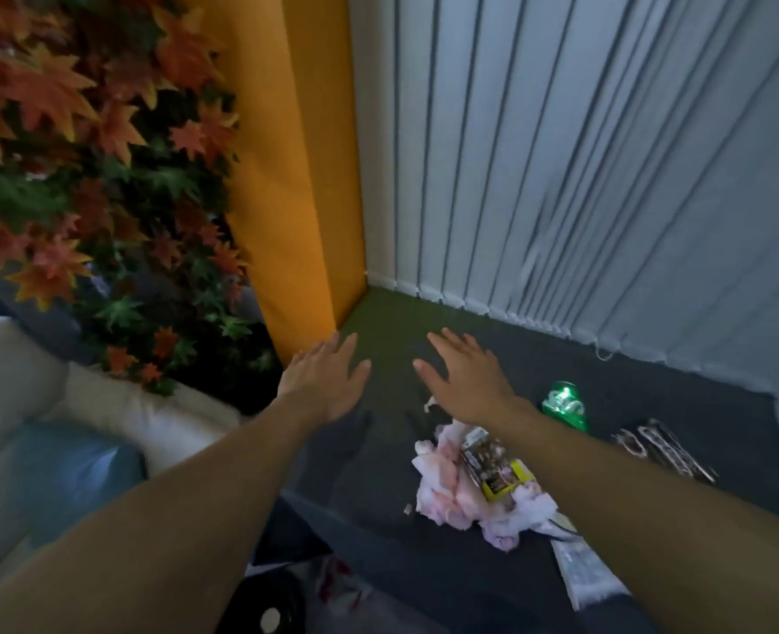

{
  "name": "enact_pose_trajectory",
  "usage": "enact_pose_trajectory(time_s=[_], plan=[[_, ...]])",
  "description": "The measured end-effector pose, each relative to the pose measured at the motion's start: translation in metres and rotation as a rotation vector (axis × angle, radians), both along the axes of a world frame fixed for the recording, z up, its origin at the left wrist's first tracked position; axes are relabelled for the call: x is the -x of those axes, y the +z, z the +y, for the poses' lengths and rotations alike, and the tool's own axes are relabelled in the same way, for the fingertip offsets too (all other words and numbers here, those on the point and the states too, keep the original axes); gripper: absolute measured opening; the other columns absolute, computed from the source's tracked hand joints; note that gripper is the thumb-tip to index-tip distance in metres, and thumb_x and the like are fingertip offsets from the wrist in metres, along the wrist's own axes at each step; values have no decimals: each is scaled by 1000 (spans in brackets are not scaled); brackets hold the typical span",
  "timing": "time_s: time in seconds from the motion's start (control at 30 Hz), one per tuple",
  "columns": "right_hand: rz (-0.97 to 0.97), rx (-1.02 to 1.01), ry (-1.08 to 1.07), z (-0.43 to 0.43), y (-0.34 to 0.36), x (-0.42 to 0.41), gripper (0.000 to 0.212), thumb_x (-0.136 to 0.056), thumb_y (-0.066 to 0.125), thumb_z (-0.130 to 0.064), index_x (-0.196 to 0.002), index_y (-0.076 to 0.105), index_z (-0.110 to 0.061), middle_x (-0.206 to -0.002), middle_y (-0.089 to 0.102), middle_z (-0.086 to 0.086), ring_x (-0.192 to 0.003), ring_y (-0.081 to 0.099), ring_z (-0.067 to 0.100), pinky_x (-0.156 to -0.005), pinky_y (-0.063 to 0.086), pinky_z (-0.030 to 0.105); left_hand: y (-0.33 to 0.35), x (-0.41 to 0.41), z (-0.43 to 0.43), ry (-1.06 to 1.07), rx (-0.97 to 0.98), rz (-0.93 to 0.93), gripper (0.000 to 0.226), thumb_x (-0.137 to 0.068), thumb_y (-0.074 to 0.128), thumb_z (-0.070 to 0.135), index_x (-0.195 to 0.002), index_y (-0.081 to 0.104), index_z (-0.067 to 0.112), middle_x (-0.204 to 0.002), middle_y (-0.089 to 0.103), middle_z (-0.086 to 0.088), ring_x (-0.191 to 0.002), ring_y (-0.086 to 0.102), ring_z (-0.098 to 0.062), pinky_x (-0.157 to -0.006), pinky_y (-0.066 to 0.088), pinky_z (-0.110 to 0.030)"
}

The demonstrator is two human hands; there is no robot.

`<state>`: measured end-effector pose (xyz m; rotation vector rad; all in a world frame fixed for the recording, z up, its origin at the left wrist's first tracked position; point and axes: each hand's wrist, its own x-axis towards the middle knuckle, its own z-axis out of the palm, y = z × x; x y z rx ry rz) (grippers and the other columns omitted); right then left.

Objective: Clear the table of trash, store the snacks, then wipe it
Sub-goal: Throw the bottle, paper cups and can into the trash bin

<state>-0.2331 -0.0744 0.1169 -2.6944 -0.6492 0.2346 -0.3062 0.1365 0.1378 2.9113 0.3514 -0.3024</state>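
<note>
Two hands (pixel 328 382) (pixel 465 382) spread, apart — tissues (pixel 442 491) near right

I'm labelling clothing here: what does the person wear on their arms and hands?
Nothing that shows. Both forearms are bare to the frame edge, no sleeves. The left hand and right hand have no gloves, and no watch or ring is visible.

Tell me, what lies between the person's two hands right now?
Nothing: in the head view, only bare dark surface shows between the left hand and the right hand.
</note>
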Motion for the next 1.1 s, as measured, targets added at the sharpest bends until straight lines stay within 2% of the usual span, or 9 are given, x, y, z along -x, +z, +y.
enact_pose_trajectory(time_s=[0.2,0.37,0.6,0.73,0.87,1.1], plan=[[-10,-8,-219,-83,3,1,66,-99,35,-61,-155,27,-28,-165,17,-2,-152,14,27,-120,15,56,-8,-36,-69,-210,-5,-14,66,-102,21,58,-159,10,29,-167,9,-2,-153,13,-26,-123,18,-47],[-10,-1,-313,-146,0,-3,67,-99,36,-61,-155,28,-26,-165,20,0,-151,15,28,-119,18,57,-15,-60,-127,-325,29,-27,66,-102,23,56,-159,11,26,-166,12,-3,-152,16,-26,-122,18,-45],[43,16,-356,-206,-14,-22,67,-98,39,-60,-155,28,-26,-164,22,3,-150,19,29,-118,22,56,-40,-88,-189,-366,67,19,70,-101,26,59,-159,10,25,-167,11,-4,-151,18,-27,-121,21,-46],[118,-6,-344,-231,-31,-26,73,-93,52,-59,-154,28,-25,-162,27,4,-148,25,26,-118,28,48,-57,-102,-216,-366,71,63,70,-100,29,58,-159,10,25,-166,12,-4,-150,21,-29,-120,22,-46],[246,-27,-311,-250,-50,-22,73,-82,66,-54,-144,41,-25,-141,49,3,-128,50,23,-106,42,38,-76,-119,-237,-390,57,104,72,-99,34,56,-159,10,23,-166,14,-7,-148,25,-31,-119,25,-46],[564,21,-180,-277,-93,-14,68,-68,69,-54,-131,48,-36,-121,59,-8,-104,58,13,-90,53,38,-115,-148,-270,-381,85,180,74,-98,39,53,-158,12,19,-163,21,-8,-146,30,-32,-116,30,-47]])
